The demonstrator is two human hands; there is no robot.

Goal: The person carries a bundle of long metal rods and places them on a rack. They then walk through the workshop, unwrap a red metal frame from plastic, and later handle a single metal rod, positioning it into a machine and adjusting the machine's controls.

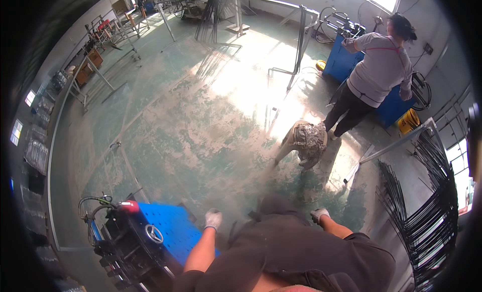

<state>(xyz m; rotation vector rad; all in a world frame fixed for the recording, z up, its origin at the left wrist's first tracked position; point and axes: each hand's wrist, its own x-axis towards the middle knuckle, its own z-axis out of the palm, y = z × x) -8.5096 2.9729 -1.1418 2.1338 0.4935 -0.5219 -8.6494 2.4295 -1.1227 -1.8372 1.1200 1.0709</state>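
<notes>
My left hand point(213, 218), in a pale work glove, hangs with curled fingers beside a blue machine point(173, 224). Nothing shows in its grip, and the hand is apart from the machine's top. On my other side, my right hand point(319, 214) is held out over the floor, gloved, with its fingers folded in and darker than the rest of the glove. No object shows in it either. The machine carries a small handwheel point(154, 234), a red part point(129, 206) and black hoses.
A stool with a patterned cover point(307, 141) stands ahead, near a person point(379, 66) working at another blue machine point(342, 61). Bent black rods point(427, 201) hang on a rack at right; more rods point(213, 18) hang at the back. A yellow bucket point(408, 121) stands at right.
</notes>
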